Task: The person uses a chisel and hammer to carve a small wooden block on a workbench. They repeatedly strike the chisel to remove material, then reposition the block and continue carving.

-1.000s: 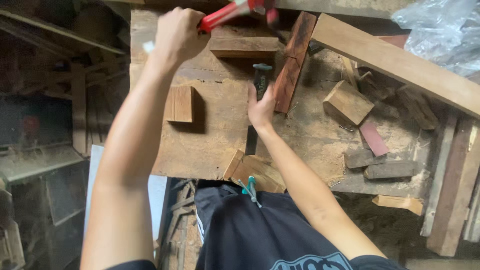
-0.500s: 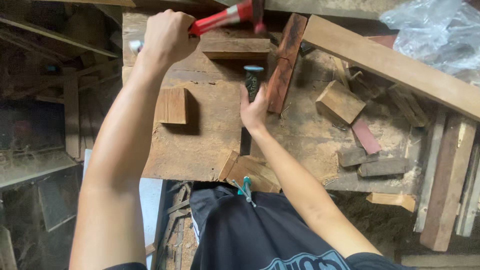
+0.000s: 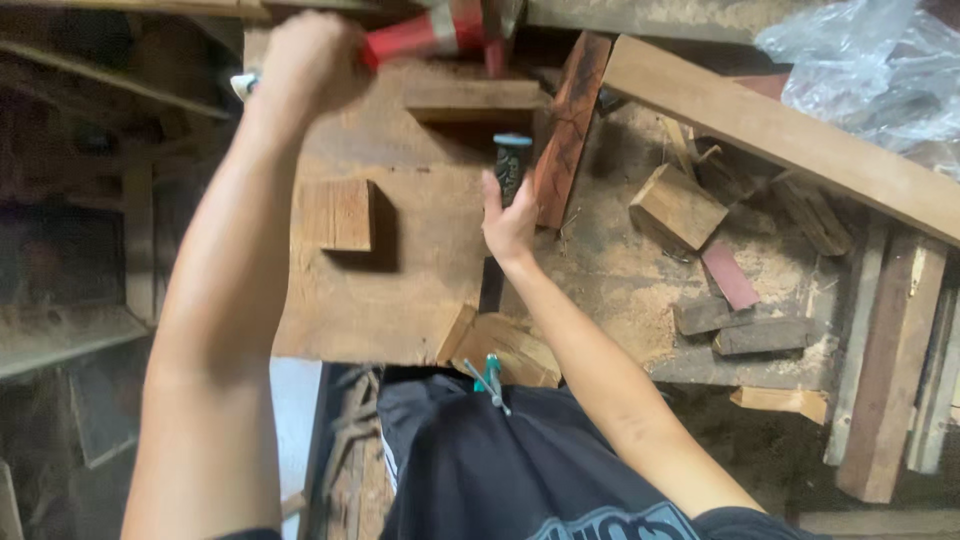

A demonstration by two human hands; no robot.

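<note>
My left hand (image 3: 305, 60) is raised at the top left, closed around the red handle of a hammer (image 3: 420, 35) whose head reaches the top edge. My right hand (image 3: 510, 220) grips a chisel (image 3: 512, 165) with a dark handle and blue-green cap, held upright over the gap beside a thick wooden plank (image 3: 400, 280). A reddish wood strip (image 3: 565, 125) lies just right of the chisel. A small square block (image 3: 338, 215) rests on the plank.
A dusty workbench (image 3: 640, 280) carries wood offcuts (image 3: 678, 205), a long light board (image 3: 780, 130) and crumpled clear plastic (image 3: 870, 70). Upright boards (image 3: 890, 370) stand at the right. Blue-handled scissors or a clip (image 3: 490, 378) hang at my dark shirt.
My left hand with the hammer has risen slightly toward the top edge. The right hand keeps the chisel in the same spot.
</note>
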